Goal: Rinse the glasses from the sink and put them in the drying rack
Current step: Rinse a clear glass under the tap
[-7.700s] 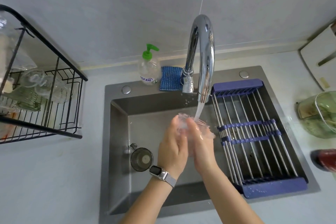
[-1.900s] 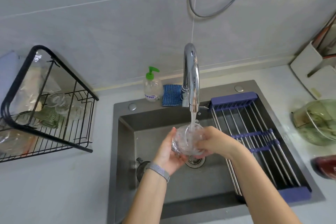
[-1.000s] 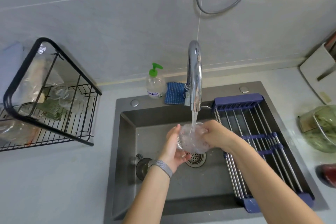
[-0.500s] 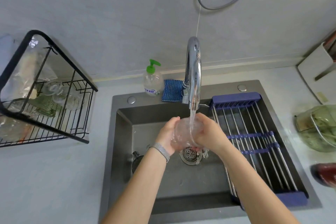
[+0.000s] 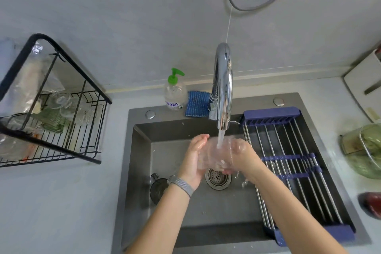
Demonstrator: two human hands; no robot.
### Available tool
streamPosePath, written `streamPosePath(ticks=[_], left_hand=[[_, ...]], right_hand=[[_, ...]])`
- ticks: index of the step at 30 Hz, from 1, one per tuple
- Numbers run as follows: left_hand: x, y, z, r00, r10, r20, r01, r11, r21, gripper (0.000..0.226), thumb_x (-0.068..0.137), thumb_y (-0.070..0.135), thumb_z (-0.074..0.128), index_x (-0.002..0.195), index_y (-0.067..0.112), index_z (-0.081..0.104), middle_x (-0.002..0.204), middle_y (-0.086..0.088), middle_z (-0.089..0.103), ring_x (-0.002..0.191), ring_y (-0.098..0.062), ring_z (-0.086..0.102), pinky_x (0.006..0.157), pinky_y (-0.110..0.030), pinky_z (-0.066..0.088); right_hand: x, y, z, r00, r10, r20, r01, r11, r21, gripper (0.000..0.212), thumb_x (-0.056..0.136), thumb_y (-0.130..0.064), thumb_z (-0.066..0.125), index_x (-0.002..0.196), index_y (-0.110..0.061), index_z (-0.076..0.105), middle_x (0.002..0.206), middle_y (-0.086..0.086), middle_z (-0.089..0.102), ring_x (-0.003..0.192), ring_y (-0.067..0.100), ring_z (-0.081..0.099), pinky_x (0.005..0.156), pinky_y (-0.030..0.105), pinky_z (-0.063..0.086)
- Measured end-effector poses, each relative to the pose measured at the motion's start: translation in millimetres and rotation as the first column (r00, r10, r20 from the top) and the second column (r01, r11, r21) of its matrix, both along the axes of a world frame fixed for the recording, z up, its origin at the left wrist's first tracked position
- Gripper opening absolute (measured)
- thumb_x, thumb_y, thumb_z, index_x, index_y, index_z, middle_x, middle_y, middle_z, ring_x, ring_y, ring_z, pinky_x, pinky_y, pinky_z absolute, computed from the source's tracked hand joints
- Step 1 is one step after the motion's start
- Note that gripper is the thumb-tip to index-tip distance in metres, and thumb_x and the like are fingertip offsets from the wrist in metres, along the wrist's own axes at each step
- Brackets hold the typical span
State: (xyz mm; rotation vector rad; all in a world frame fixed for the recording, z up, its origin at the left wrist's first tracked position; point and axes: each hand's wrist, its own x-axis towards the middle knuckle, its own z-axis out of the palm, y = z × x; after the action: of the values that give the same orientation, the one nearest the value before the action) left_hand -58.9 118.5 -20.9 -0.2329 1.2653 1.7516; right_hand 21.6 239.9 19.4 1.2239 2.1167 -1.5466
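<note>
A clear glass [image 5: 214,153] lies on its side under the running chrome tap [image 5: 222,88], above the drain of the grey sink [image 5: 142,150]. My left hand [image 5: 193,156] cups its left side with fingers fairly straight. My right hand [image 5: 240,155] grips its right end, fingers curled round it. A second, dark-looking glass [image 5: 157,189] sits on the sink floor at the left, partly behind my left wrist. The black wire drying rack [image 5: 68,144] stands on the counter at the left and holds several glasses [image 5: 70,107].
A blue roll-up drainer [image 5: 288,161] covers the sink's right part. A soap bottle [image 5: 174,93] and a blue sponge cloth [image 5: 195,104] sit behind the sink. A green bowl [image 5: 365,150] and a red object [image 5: 372,204] stand on the right counter.
The glass has stayed under the stream while both hands turned it. It now lies on its side, with my left hand flatter against it.
</note>
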Motion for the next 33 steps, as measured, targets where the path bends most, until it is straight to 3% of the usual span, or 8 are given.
streamPosePath(ticks=[5,7,10,13,22,27,31,33], left_hand=[[-0.9,-2.7,-2.6,0.991,-0.009,0.134,0.006,1.000,0.022,0.047,0.094,0.042,0.050,0.120,0.005,0.062,0.108,-0.017,0.066,0.095,-0.032,0.063,0.079,-0.040,0.050],[-4.6,0.5,2.0,0.961,-0.018,0.276,0.003,0.998,0.055,0.043,0.097,0.038,0.041,0.106,0.004,0.067,0.094,-0.017,0.070,0.085,-0.031,0.067,0.079,-0.039,0.051],[-7.7,3.3,6.5,0.930,-0.027,0.366,0.013,0.999,0.040,0.032,0.088,0.031,0.050,0.094,0.005,0.067,0.086,-0.016,0.068,0.079,-0.029,0.064,0.075,-0.036,0.053],[-9.0,1.3,1.8,0.930,-0.045,0.364,0.043,0.999,0.013,0.035,0.092,0.034,0.048,0.090,0.006,0.069,0.081,-0.016,0.071,0.074,-0.029,0.066,0.067,-0.036,0.056],[-5.3,13.0,14.7,0.959,-0.104,0.265,0.117,0.992,-0.034,0.028,0.091,0.033,0.052,0.095,0.011,0.069,0.087,-0.011,0.064,0.077,-0.028,0.061,0.051,-0.034,0.056],[-6.3,12.8,7.2,0.973,-0.109,0.202,0.130,0.987,-0.095,0.036,0.095,0.032,0.048,0.079,0.013,0.074,0.083,-0.007,0.066,0.071,-0.022,0.062,0.065,-0.035,0.053],[-0.7,5.8,9.9,0.977,-0.077,0.200,0.086,0.996,-0.038,0.041,0.095,0.033,0.045,0.078,0.011,0.075,0.076,-0.007,0.071,0.060,-0.019,0.068,0.052,-0.029,0.053],[-2.8,4.8,10.0,0.980,-0.062,0.191,0.079,0.993,-0.085,0.032,0.085,0.036,0.057,0.095,0.009,0.070,0.084,-0.009,0.069,0.070,-0.024,0.065,0.064,-0.035,0.052]], right_hand=[[4.8,3.9,28.2,0.993,-0.071,-0.097,0.025,0.910,-0.414,0.017,0.095,0.004,0.053,0.096,-0.005,0.066,0.096,0.022,0.072,0.082,0.035,0.073,0.076,0.045,0.061],[9.3,9.1,39.0,0.994,0.018,-0.108,-0.065,0.888,-0.455,0.016,0.100,-0.005,0.049,0.102,-0.012,0.063,0.099,0.021,0.073,0.084,0.031,0.074,0.081,0.041,0.061],[20.7,16.2,57.8,0.937,0.347,-0.044,-0.349,0.937,-0.025,0.020,0.100,-0.038,0.051,0.113,-0.029,0.063,0.104,0.006,0.075,0.087,0.018,0.074,0.085,0.031,0.059],[27.6,19.0,69.3,0.838,0.544,0.047,-0.477,0.687,0.549,0.055,0.089,-0.054,0.060,0.135,-0.024,0.056,0.116,-0.002,0.071,0.101,0.012,0.068,0.089,0.027,0.055],[-4.7,11.0,60.2,0.262,0.896,0.359,-0.836,0.025,0.548,0.044,0.091,-0.044,0.057,0.122,-0.014,0.060,0.118,0.004,0.063,0.111,0.023,0.058,0.093,0.036,0.051],[-12.3,2.0,68.1,0.110,0.861,0.496,-0.963,-0.030,0.267,0.033,0.098,-0.028,0.052,0.121,-0.005,0.059,0.107,0.009,0.063,0.107,0.026,0.056,0.100,0.033,0.042],[-16.5,-1.8,56.8,0.258,0.876,0.406,-0.953,0.162,0.256,0.045,0.090,-0.041,0.064,0.107,0.001,0.062,0.096,0.010,0.064,0.091,0.029,0.061,0.080,0.034,0.053],[-10.9,-3.4,48.0,0.143,0.843,0.519,-0.966,0.005,0.259,0.037,0.094,-0.025,0.060,0.117,0.003,0.058,0.117,0.015,0.061,0.107,0.031,0.059,0.090,0.037,0.052]])
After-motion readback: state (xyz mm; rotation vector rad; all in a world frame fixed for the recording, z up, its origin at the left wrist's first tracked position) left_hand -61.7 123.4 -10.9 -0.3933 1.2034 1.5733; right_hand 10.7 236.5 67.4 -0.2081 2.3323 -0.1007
